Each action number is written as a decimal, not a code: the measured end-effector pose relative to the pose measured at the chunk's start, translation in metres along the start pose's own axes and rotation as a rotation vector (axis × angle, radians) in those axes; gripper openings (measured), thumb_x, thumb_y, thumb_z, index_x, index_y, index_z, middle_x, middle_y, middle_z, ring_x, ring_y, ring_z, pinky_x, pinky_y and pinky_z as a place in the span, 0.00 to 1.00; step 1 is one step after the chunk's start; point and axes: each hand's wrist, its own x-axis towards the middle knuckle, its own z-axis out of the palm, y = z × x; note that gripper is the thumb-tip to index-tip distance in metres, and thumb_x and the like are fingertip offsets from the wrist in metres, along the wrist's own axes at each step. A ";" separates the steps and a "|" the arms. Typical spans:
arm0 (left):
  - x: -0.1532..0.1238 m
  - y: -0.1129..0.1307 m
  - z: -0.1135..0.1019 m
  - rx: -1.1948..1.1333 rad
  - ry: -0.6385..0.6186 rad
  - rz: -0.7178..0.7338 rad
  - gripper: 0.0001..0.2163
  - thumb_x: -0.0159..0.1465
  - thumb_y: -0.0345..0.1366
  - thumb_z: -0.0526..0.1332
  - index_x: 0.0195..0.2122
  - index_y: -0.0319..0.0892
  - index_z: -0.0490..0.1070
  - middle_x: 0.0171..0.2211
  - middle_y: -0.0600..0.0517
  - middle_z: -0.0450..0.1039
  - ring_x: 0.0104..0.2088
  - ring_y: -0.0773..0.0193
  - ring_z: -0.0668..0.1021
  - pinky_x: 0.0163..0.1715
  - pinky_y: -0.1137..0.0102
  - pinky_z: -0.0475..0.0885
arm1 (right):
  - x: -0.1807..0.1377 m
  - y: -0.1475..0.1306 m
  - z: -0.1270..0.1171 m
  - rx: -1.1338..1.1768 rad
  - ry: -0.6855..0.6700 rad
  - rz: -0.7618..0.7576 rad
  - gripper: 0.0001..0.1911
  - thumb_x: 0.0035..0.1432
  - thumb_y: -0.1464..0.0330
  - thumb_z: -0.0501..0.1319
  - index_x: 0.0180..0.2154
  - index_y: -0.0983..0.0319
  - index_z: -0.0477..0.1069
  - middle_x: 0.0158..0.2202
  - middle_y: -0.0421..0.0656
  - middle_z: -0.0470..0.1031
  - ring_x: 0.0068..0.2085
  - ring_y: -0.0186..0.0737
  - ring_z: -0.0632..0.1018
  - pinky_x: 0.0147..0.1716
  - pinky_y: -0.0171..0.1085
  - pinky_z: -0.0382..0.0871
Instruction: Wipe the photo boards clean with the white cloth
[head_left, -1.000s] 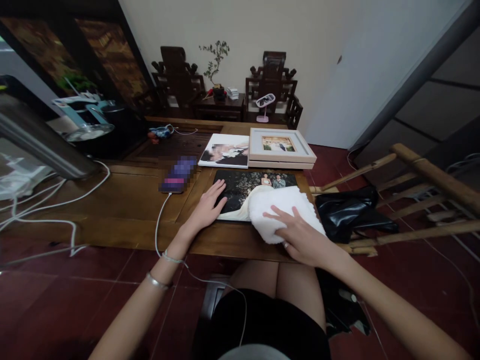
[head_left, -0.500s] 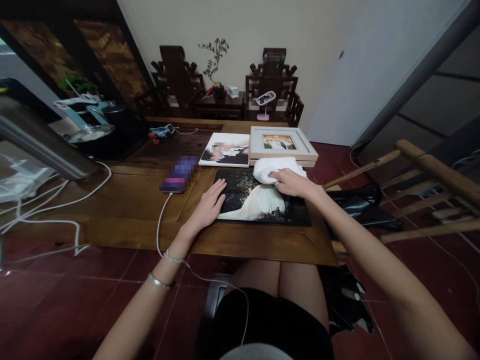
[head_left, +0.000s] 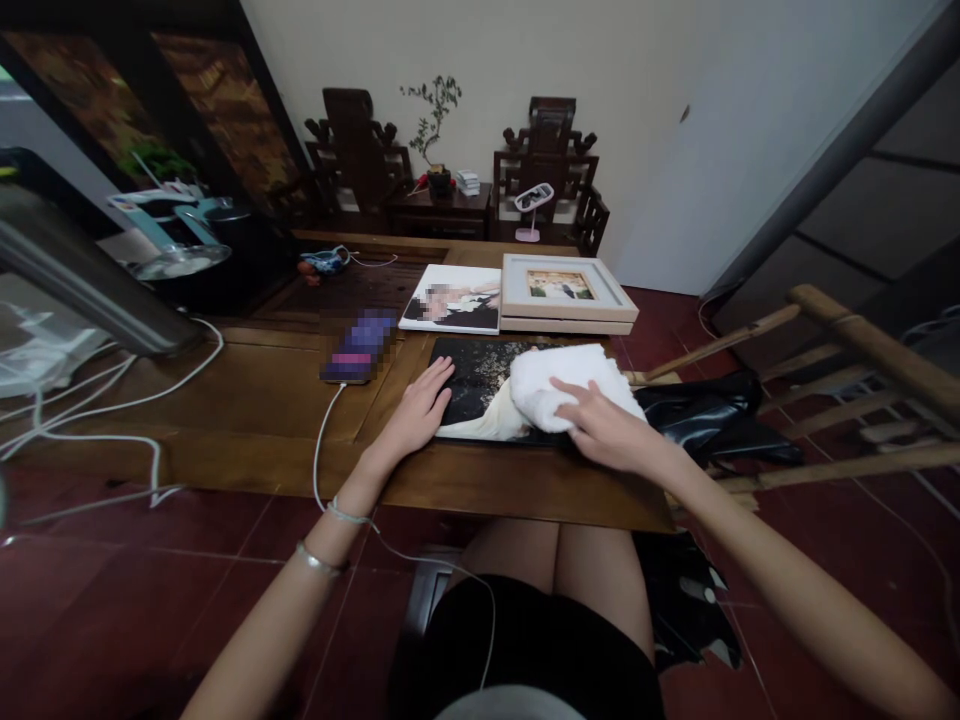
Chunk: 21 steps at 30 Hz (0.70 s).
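A dark photo panel [head_left: 472, 379] with a pale flowing dress on it lies flat near the table's front edge. My left hand [head_left: 421, 405] rests on its left edge, fingers stretched out and holding nothing. On the panel's right half, a folded white towel [head_left: 559, 378] covers much of the picture. My right hand [head_left: 609, 428] grips the towel at its near side and presses it onto the panel. Some of the right fingers are partly sunk in the cloth.
Behind the panel lie a white-edged photo print [head_left: 454, 300] and a stacked wooden picture frame [head_left: 566, 290]. A phone [head_left: 356, 347] with a white cable is to the left. Farther left stands a grey cylinder [head_left: 97, 280]. A wooden chair [head_left: 870, 370] stands at the right.
My right hand has drawn the towel toward me and slightly right, from the panel's far edge down over its right half. The towel looks more spread out. My left hand stays put.
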 end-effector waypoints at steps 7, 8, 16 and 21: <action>0.000 -0.002 0.001 0.014 0.011 0.038 0.23 0.68 0.40 0.45 0.61 0.37 0.59 0.65 0.42 0.55 0.66 0.57 0.57 0.63 0.54 0.52 | -0.052 -0.050 0.007 0.077 -0.077 -0.043 0.24 0.44 0.82 0.50 0.41 0.63 0.73 0.64 0.51 0.59 0.67 0.55 0.49 0.58 0.70 0.43; 0.000 -0.002 0.001 0.015 0.012 0.040 0.23 0.68 0.40 0.45 0.62 0.37 0.58 0.65 0.42 0.55 0.65 0.57 0.57 0.63 0.54 0.52 | -0.054 -0.054 0.007 0.079 -0.086 -0.047 0.24 0.43 0.82 0.50 0.41 0.63 0.73 0.64 0.51 0.59 0.67 0.55 0.49 0.57 0.71 0.43; 0.000 -0.003 0.002 0.004 0.018 0.036 0.22 0.68 0.40 0.46 0.61 0.42 0.59 0.65 0.43 0.56 0.65 0.56 0.57 0.62 0.52 0.53 | -0.004 -0.031 0.002 0.087 -0.050 -0.024 0.22 0.50 0.80 0.50 0.46 0.65 0.71 0.60 0.60 0.62 0.66 0.53 0.53 0.57 0.68 0.47; 0.001 -0.005 0.003 0.004 0.024 0.045 0.22 0.68 0.40 0.46 0.62 0.41 0.59 0.64 0.43 0.56 0.65 0.56 0.57 0.63 0.52 0.52 | 0.057 -0.011 -0.003 0.016 0.012 0.013 0.22 0.53 0.79 0.48 0.47 0.64 0.70 0.58 0.59 0.65 0.65 0.55 0.56 0.54 0.68 0.52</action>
